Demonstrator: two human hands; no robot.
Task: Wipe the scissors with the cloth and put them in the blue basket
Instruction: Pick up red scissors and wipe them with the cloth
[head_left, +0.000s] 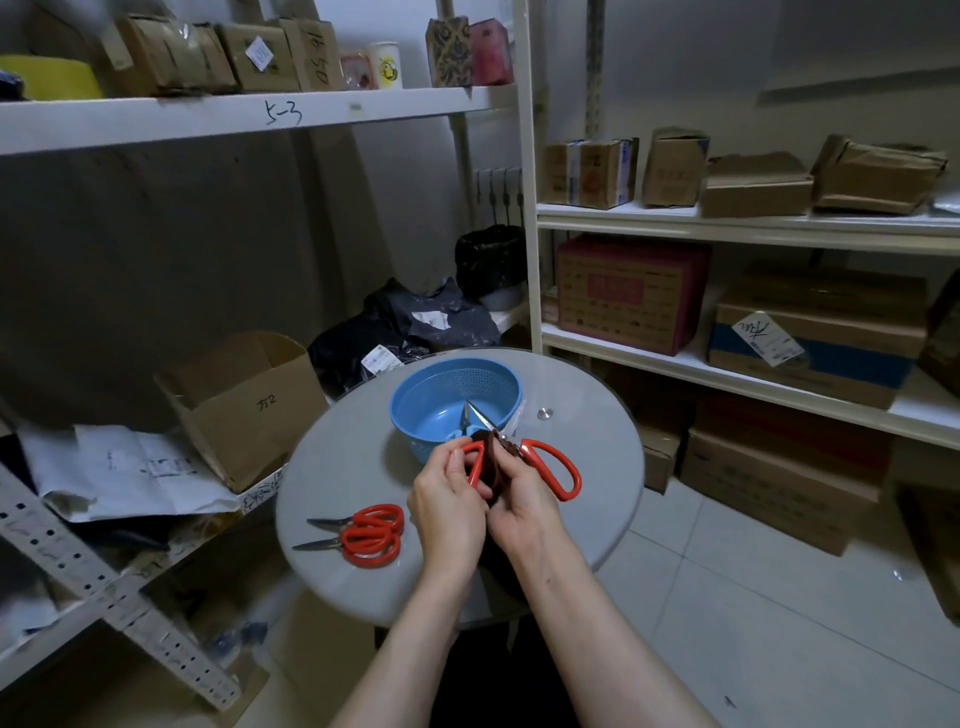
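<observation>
Just before the blue basket (431, 382), left hand (447, 499) grips a red handle while right hand (522, 504) pinches the cloth (492, 470) round stiff, sharp scissors (483, 418), so the handles look the safest hold for the hands.

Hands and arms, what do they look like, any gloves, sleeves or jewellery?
The left hand and right hand wear no gloves, and no ring, watch or bracelet shows. Both forearms are uncovered down to the frame's lower edge; no sleeve is in view.

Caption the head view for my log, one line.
Left hand holds red-handled scissors, right hand presses a dark cloth round them, before the blue basket; two more pairs lie nearby.
</observation>
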